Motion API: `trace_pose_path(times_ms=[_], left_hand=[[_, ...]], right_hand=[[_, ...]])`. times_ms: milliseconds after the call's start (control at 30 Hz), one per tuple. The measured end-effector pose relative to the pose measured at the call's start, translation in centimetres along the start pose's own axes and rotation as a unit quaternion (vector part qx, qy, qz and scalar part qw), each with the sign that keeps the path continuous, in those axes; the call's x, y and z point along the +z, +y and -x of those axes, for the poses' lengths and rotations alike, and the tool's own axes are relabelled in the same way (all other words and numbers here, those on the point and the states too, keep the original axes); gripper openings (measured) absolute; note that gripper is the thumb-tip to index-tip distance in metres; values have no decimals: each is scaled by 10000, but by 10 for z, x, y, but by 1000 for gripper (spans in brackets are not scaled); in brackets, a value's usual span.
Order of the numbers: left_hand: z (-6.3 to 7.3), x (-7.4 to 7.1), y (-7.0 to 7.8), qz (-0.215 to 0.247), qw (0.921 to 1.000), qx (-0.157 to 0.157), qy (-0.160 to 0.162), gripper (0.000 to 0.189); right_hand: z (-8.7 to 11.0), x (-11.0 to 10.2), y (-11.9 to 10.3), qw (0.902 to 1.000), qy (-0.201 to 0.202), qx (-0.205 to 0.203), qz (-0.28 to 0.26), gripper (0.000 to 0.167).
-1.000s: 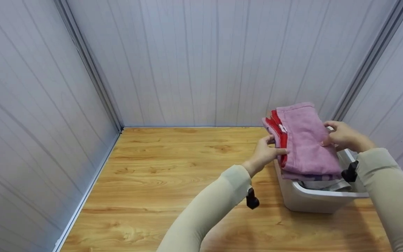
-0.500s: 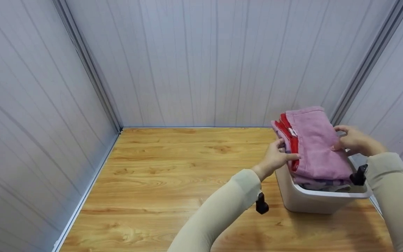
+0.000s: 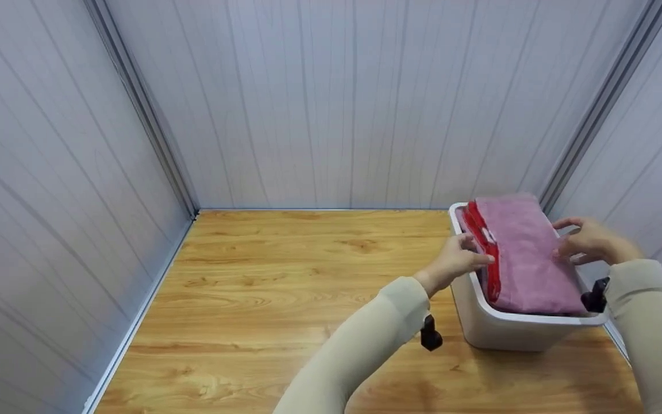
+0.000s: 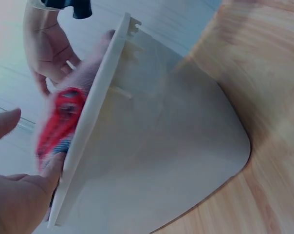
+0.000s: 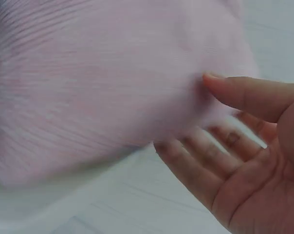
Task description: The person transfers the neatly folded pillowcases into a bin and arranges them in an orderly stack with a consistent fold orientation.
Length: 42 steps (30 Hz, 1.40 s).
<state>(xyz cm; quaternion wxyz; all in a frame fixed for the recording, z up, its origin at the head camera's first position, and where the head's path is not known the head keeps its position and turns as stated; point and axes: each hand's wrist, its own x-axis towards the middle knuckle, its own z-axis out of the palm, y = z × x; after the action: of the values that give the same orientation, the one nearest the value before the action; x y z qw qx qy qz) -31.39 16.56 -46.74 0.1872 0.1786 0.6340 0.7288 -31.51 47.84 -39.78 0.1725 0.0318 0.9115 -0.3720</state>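
Note:
A stack of folded clothes [image 3: 532,253], pink on top with red layers along its left edge, lies in a white plastic bin [image 3: 503,333] at the right. In the head view, my left hand [image 3: 451,263] is at the bin's left rim, its thumb pointing over the red edge. The left wrist view shows that thumb [image 4: 5,125] lifted away from the cloth, with a finger at the rim. My right hand [image 3: 594,241] is at the stack's right side, fingers spread. In the right wrist view, its thumb tip meets the pink cloth [image 5: 103,87] and some fingertips are hidden behind the cloth's edge.
The bin stands on a wood-grain surface [image 3: 308,287] near the back right corner. Pale panel walls [image 3: 331,103] rise at the back and both sides. A small black device [image 3: 431,333] hangs at the left cuff, another [image 3: 595,296] at the right.
The folded stack has moved right and down, from above the bin to inside its rim. Both hands have moved right with it, and their grip on the cloth has loosened.

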Motion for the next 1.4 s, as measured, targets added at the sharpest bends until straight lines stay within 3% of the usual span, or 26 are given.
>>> trace_pose_path(times_ms=[167, 367, 633, 933, 1400], left_hand=[[-2, -15, 9, 128, 9988, 3, 475, 54], [-2, -46, 19, -53, 9987, 96, 503, 62], [3, -97, 30, -477, 9961, 153, 724, 58], [18, -143, 35, -982, 9914, 321, 804, 56], [36, -188, 42, -2087, 9728, 463, 889, 48]], right_hand=[[-1, 1, -7, 9993, 241, -271, -75, 80], [-12, 12, -24, 9954, 589, -734, -175, 76], [-29, 37, -40, 9823, 1081, -1462, -446, 65], [-36, 58, -57, 9699, 1534, -1892, 62, 61], [-46, 88, -97, 9684, 1280, -2114, 329, 61]])
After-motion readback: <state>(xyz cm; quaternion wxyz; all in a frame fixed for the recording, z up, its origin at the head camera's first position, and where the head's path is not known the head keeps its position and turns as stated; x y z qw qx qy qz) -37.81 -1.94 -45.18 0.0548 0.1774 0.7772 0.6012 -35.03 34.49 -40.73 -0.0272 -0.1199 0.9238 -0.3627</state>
